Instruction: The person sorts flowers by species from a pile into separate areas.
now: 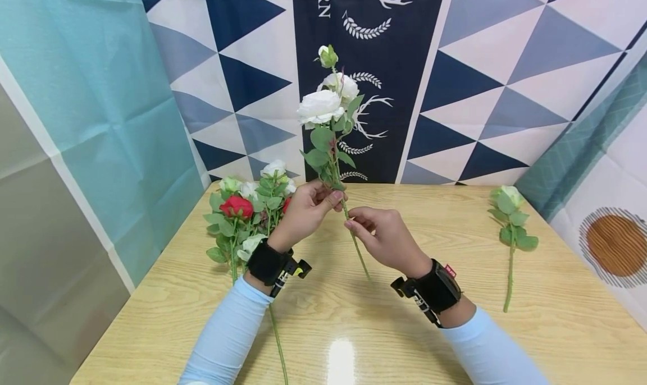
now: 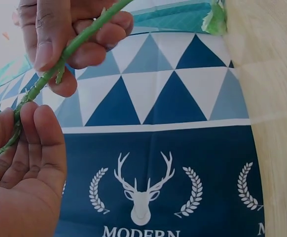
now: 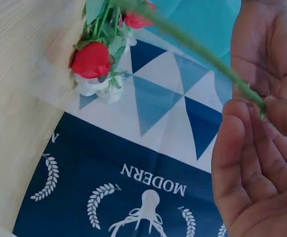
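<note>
A tall artificial flower spray with white blooms and a small bud stands nearly upright before me. My left hand pinches its green stem just beneath the leaves. Lower down, my right hand pinches the same stem between thumb and fingers. The left wrist view shows the left thumb and fingertips on the stem, with the right hand close beside them. In the right wrist view, the stem slants out of the right hand's pinch.
To the left, a bunch of artificial flowers with a red rose and white blooms lies on the wooden table, partly behind the left forearm. A single pale flower lies at the right. Patterned cloth hangs behind the table.
</note>
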### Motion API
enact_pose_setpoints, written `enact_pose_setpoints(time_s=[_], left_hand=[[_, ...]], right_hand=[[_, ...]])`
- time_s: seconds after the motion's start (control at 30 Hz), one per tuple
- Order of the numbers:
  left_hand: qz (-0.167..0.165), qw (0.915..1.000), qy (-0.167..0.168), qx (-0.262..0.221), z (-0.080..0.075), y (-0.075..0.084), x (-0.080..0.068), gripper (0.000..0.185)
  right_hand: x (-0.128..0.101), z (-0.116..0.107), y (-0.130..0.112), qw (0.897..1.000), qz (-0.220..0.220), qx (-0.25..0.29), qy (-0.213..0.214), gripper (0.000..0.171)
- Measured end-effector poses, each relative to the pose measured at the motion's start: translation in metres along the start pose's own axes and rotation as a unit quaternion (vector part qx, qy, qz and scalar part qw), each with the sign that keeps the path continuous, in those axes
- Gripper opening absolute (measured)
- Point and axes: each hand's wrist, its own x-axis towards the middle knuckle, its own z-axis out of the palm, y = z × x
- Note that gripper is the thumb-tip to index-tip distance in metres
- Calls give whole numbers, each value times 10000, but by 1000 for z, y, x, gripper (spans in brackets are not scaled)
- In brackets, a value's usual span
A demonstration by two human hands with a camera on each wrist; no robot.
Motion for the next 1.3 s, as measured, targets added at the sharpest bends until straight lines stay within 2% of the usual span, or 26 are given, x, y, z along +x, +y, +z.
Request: enact_pose_setpoints(time_s=[0.3, 0.47, 0.67, 0.77, 0.97, 1.3], left_hand=[[97, 9998, -48, 174, 1, -1, -1, 19], [59, 9995, -119, 278, 2, -2, -1, 19], [-258, 9989, -151, 365, 4, -6, 0, 23], [-444, 9969, -140, 629, 1, -7, 1, 25], [-694, 9918, -64, 1068, -13, -7, 2, 24], [-873, 9890, 536, 1063, -45, -1, -1, 18]], right_hand=[[-1, -1, 1, 9999, -102, -66, 13, 18], [-1, -2, 3, 9995, -101, -302, -29, 13], [-1, -4, 3, 9976, -143, -675, -54, 9], [-1, -5, 4, 9965, -58, -827, -53, 9], [-1, -11, 6, 9935, 387, -1067, -36, 9], [-6, -15, 21, 9777, 1471, -1463, -315, 11]])
